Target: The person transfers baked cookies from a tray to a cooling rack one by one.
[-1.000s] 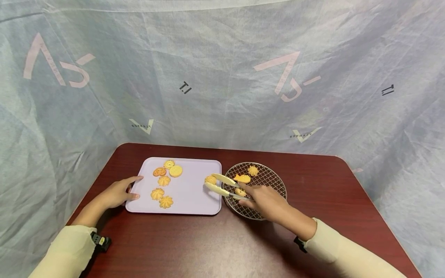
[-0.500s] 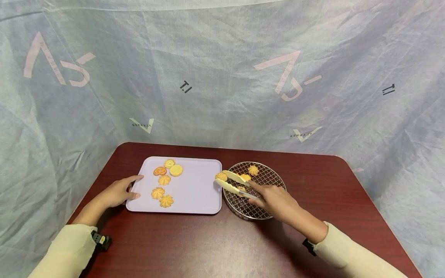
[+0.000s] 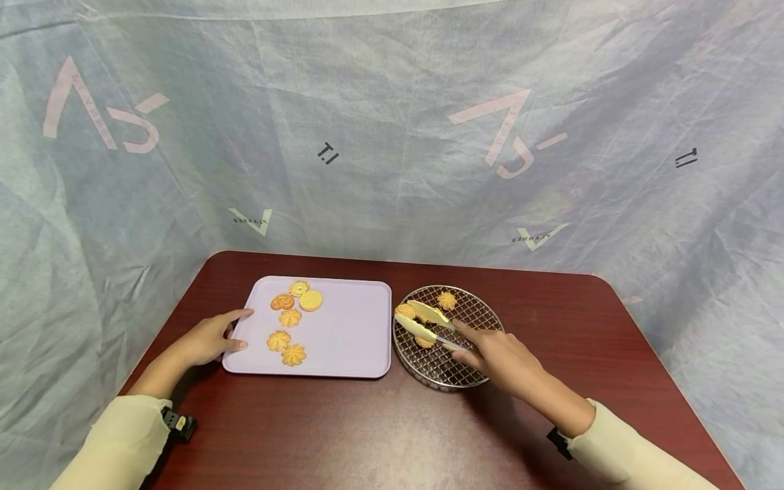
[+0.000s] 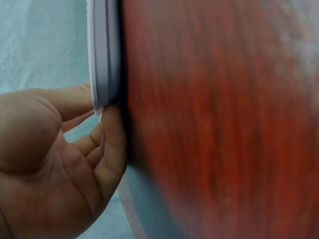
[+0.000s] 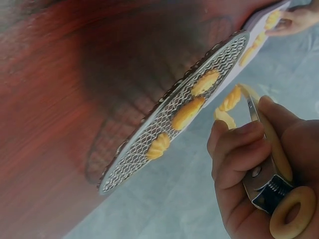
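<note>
A wrinkled grey-blue cloth printed with pink letters [image 3: 392, 190] filled the upper frame behind a dark red wood-grained tabletop [image 3: 343, 435]. Left of centre lay a pale lilac rectangular tray [image 3: 349, 340], with six golden biscuits [image 3: 310, 300] of various shapes in its left half. Just right of it sat a round metal mesh rack [image 3: 480, 316] bearing three other biscuits [image 3: 447, 300]. Left of the tray, the person's left hand [image 3: 205, 340] held the rim, thumb and fingers curved about it. Right of centre, the right hand [image 3: 505, 357] had its fingers curled round metal tongs with cream-coloured tips [image 3: 418, 329]. Those tips stood narrow, pinching one golden ridged biscuit [image 3: 405, 311] over the rack's left side; the right wrist view showed it raised clear of the mesh. The step in hand seemed to be carrying this biscuit, probably to the rack. The next move would likely call for lowering it onto bare mesh, then easing the grip so the tips parted without nudging its neighbours.
</note>
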A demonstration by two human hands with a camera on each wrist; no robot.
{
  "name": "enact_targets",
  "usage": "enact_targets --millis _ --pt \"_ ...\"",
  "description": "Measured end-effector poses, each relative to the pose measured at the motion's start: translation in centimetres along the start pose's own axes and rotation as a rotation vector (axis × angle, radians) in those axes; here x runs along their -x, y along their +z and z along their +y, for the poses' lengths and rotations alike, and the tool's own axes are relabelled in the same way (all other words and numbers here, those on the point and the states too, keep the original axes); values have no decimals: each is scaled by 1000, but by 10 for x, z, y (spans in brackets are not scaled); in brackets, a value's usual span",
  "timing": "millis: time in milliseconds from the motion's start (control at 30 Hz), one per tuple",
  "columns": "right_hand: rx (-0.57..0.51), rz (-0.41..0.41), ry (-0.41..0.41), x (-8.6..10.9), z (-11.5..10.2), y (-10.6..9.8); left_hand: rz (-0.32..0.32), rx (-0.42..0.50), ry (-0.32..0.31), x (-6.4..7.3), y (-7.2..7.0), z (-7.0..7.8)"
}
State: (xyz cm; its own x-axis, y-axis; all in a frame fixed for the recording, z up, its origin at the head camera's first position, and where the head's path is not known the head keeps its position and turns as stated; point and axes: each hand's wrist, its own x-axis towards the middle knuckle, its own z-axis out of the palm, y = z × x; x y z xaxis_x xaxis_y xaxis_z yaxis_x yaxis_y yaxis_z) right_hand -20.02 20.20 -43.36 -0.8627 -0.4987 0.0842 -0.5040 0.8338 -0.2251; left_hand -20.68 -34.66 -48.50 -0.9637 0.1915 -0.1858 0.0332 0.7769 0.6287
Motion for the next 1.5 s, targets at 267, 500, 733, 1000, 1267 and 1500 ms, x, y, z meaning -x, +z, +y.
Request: enact_targets --millis 267,500,733,1000,1267,1500 --pt "2 10 16 7 7 -1 1 1 9 1 0 0" --pt "-7 23 35 13 14 -3 0 7 7 2 -1 2" --pt "-13 28 74 19 22 -8 0 5 10 2 -1 2" --pt "-11 51 89 28 32 -11 -3 7 12 2 -1 1" --pt "0 69 97 37 44 -12 -1 9 6 1 -1 0" --pt "1 54 131 47 58 -12 -6 9 8 0 -1 -1"
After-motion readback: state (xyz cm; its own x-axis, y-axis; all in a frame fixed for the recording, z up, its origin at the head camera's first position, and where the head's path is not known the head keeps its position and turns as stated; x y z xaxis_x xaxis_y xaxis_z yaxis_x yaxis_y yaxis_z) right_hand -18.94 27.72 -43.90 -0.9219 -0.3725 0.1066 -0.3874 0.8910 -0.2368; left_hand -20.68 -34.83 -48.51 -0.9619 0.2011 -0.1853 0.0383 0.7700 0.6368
